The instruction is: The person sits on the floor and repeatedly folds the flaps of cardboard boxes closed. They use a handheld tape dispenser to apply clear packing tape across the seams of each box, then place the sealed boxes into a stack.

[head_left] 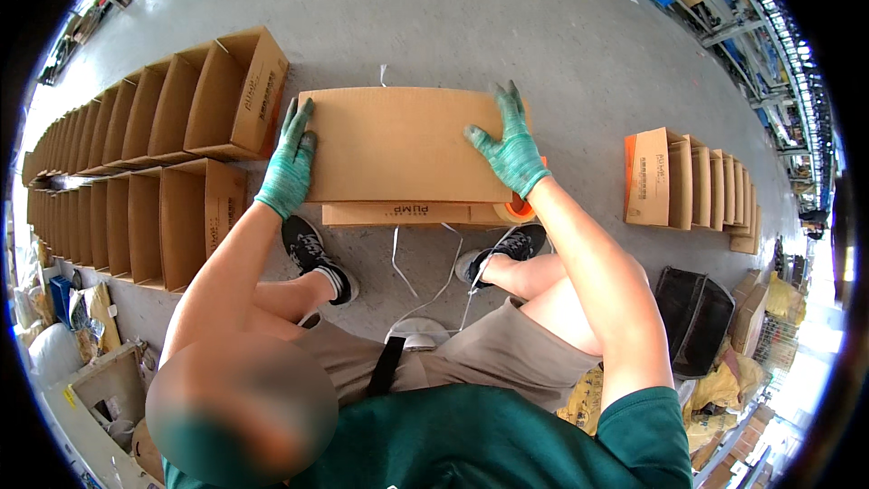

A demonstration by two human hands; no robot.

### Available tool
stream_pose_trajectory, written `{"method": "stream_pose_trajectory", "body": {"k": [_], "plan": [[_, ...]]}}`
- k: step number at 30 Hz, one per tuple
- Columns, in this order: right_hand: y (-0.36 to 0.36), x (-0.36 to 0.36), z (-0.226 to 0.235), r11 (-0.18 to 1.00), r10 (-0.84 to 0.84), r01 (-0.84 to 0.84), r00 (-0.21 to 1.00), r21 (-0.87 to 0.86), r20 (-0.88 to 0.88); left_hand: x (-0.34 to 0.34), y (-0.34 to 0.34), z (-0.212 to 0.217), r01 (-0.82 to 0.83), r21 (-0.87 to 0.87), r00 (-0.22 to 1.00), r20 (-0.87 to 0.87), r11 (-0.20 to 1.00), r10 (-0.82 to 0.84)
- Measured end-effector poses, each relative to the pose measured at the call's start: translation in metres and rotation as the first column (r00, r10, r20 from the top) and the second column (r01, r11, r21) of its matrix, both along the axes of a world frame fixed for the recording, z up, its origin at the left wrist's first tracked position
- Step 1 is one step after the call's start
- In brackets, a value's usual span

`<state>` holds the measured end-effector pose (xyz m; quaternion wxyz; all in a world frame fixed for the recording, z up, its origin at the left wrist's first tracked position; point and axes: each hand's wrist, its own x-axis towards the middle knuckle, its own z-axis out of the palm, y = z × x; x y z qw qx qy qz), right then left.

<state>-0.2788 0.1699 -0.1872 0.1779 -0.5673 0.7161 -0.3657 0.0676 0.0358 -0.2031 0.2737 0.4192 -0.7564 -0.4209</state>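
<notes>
A flat brown cardboard box (398, 145) lies on the grey floor in front of my feet, on top of another folded box (407, 214). My left hand (290, 163), in a green glove, grips its left edge. My right hand (509, 145), also gloved, presses flat on its right end with fingers spread. A roll of orange-brown tape (518, 209) sits around my right wrist, just under the hand. I am sitting with both black shoes next to the box.
Two long rows of open cardboard boxes (154, 118) stand on the floor at left. A shorter row of boxes (697, 186) stands at right. White plastic straps (425, 281) lie between my shoes. A black crate (692, 317) is at lower right.
</notes>
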Motion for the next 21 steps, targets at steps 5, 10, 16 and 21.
{"method": "stream_pose_trajectory", "body": {"k": [5,10,16,21], "plan": [[-0.005,-0.055,-0.004,0.912,-0.264,0.062,0.846,0.406,0.463,0.001,-0.002,-0.002,-0.027,0.049,0.999,-0.039,0.998,0.029],[0.027,-0.059,-0.066,0.380,0.645,-0.129,0.747,0.916,-0.162,0.002,0.000,-0.007,-0.050,0.085,0.996,-0.063,0.995,0.055],[0.077,-0.015,-0.137,0.640,0.080,0.219,0.934,0.737,-0.347,0.001,0.003,-0.006,-0.072,-0.039,0.996,-0.063,0.997,0.070],[0.048,-0.075,-0.086,0.879,-0.111,0.178,0.979,0.441,-0.173,-0.010,0.002,-0.002,-0.085,-0.093,0.996,-0.013,0.992,0.084]]}}
